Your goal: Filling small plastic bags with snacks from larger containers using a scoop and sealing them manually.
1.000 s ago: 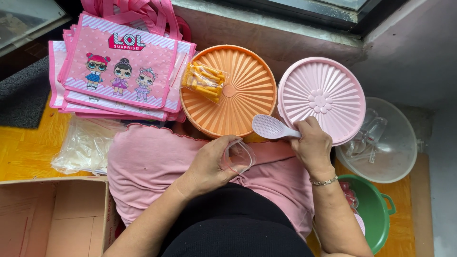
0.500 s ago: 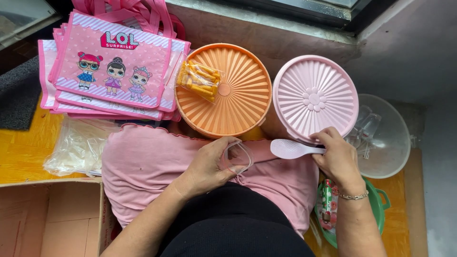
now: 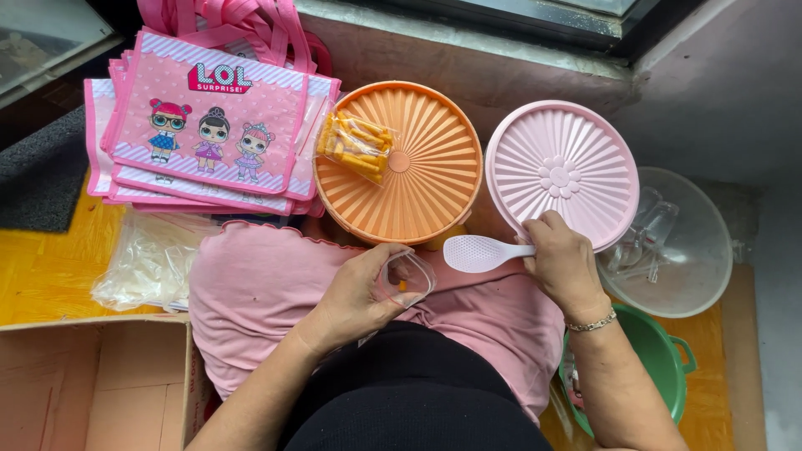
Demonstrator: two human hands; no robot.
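From my view down over the lap, the left hand (image 3: 355,292) is cupped around a small clear plastic bag (image 3: 407,276), fingers curled so its mouth gapes toward the right; something small and orange sits inside it. The right hand (image 3: 564,263) is closed on the handle of a pale pink scoop (image 3: 479,253), thumb and fingers pinching the grip. The scoop's long axis runs nearly level, left to right, with its dimpled oval blade pointing at the bag and sitting just beside its opening, not quite touching as far as I can tell. So the bag lies to the left of the scoop blade, and the left hand is the nearer one to it.

Behind the hands stand two ribbed round lids: an orange lid (image 3: 401,163) carrying a clear packet of yellow snacks (image 3: 355,144), and a pink lid (image 3: 561,171) with a moulded flower at its centre, tilted against the right hand. Pink printed tote bags (image 3: 209,125) are stacked at the left, soft and matte.
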